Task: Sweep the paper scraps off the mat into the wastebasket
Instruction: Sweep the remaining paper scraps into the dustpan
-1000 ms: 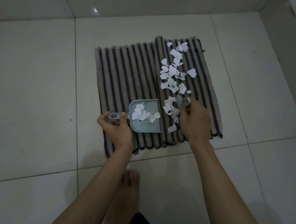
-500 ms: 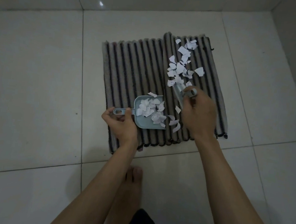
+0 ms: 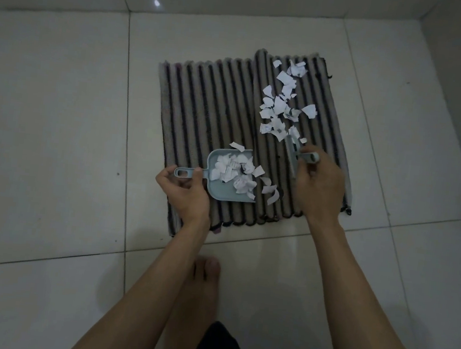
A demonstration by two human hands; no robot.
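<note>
Gripping the handle of a small blue dustpan (image 3: pixel 223 186), the left hand (image 3: pixel 186 195) is keeping it flat on the near part of the striped mat (image 3: pixel 202 108), its open mouth facing right. White paper scraps are lying heaped inside the pan, and a few more are sitting just beyond its lip. The right hand (image 3: pixel 317 189) is curling its fingers round the handle of a little brush (image 3: pixel 296 155), whose head is standing at the near end of the paper scraps (image 3: pixel 280 105) trailing away up the right half of the mat, just beyond that hand's fingers. A bare foot (image 3: pixel 199 293) is resting on the pale floor tiles (image 3: pixel 52 127) below the mat.
</note>
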